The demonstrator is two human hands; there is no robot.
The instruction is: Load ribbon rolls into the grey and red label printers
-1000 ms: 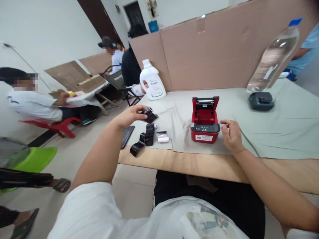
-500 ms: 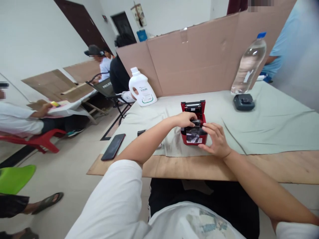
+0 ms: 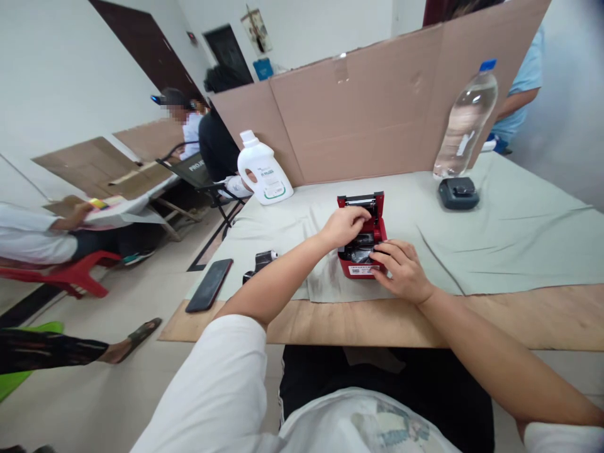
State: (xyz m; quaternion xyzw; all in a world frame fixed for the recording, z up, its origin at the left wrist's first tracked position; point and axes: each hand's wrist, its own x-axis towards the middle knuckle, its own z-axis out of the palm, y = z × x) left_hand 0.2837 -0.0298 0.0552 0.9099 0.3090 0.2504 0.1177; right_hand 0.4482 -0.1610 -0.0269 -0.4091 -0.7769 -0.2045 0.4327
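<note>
A small red label printer point(image 3: 359, 270) stands on the cloth in front of me with its lid point(image 3: 340, 201) raised. Inside lies a dark roll point(image 3: 364, 239), with shiny black film point(image 3: 359, 254) in front of it. My left hand point(image 3: 348, 225) is above the roll, close to the raised lid, with its fingers curled together; what the fingertips hold, if anything, is hidden. My right hand point(image 3: 403, 270) grips the front right corner of the printer, fingers over the rim at the film and thumb at the front wall.
A phone point(image 3: 210, 285) and black rolls with a pale core point(image 3: 265, 258) lie left of my forearm. A white detergent jug point(image 3: 267, 171) stands against the cardboard screen point(image 3: 358, 126). At right are a water bottle point(image 3: 467, 126) and a dark grey device point(image 3: 458, 193). Other people sit beyond.
My left hand has risen from the roll towards the lid. The film that hung over the printer's front now lies inside, showing the front label. My right hand stays at the right corner.
</note>
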